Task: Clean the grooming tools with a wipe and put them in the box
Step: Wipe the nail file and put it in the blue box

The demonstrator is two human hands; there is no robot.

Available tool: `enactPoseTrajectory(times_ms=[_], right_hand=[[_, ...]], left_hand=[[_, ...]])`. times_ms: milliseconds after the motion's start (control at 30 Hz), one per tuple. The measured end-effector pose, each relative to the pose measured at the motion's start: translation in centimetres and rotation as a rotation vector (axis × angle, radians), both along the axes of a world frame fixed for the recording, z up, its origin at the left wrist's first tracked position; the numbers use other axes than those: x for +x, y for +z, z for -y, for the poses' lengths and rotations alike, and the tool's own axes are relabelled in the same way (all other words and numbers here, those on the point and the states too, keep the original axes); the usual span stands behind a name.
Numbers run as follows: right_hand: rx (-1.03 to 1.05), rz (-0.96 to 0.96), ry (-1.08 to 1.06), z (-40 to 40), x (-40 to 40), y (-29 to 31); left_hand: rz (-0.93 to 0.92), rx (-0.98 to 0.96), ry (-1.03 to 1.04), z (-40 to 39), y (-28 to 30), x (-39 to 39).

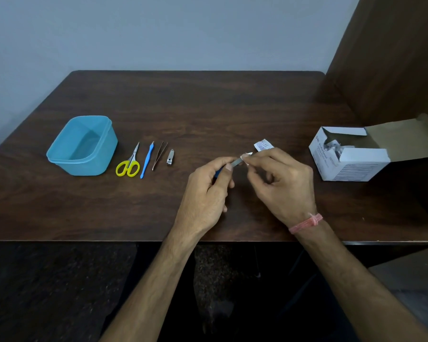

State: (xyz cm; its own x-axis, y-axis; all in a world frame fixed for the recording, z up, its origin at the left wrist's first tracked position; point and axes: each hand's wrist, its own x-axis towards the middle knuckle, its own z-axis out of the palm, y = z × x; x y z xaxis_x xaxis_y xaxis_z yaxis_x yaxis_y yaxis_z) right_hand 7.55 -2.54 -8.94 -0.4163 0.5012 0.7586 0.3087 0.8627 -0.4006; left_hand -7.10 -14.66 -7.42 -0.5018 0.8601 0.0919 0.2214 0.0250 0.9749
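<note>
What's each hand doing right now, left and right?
Left hand: grips a blue-handled tool, metal end out.
Right hand: pinches a white wipe on that metal end.

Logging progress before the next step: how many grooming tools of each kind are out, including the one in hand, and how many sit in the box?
Scissors: 1
Blue-handled pick: 1
Tweezers: 1
Nail clipper: 1
Blue-handled tool, held in the left hand, wiped by the right hand: 1
Total: 5
In the blue box: 0
</note>
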Motion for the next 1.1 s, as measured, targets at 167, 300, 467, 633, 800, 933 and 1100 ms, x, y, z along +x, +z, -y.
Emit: enactPoseTrajectory(times_ms=[167, 300, 467, 633, 800, 933, 1100], right_hand=[[-0.017, -0.012, -0.025, -0.17, 0.03, -0.01], [0.001, 0.04, 0.024, 0.0, 0.0, -0.24], [-0.018, 0.007, -0.028, -0.21, -0.07, -0.18], [0.006, 0.038, -0.004, 0.0, -0.06, -0.14], [-0.032, 0.007, -0.049, -0.33, -0.08, -0.2], [-0.006, 0.04, 0.008, 0.0, -0.11, -0.23], [-0.041, -0.001, -0.062, -0.45, -0.16, -0.25]], left_hand=[[0.018, 0.004, 0.001, -0.03, -0.03, -0.02], [0.018, 0.005, 0.0, 0.01, -0.13, -0.16], [0.018, -0.004, -0.009, -0.03, -0.22, -0.16], [0.017, 0.0, -0.014, 0.01, -0.09, -0.18], [0.029, -0.001, -0.011, 0.01, -0.16, -0.13], [0.026, 0.009, -0.016, 0.09, -0.02, -0.14], [0.037, 0.005, -0.018, 0.01, -0.08, -0.15]])
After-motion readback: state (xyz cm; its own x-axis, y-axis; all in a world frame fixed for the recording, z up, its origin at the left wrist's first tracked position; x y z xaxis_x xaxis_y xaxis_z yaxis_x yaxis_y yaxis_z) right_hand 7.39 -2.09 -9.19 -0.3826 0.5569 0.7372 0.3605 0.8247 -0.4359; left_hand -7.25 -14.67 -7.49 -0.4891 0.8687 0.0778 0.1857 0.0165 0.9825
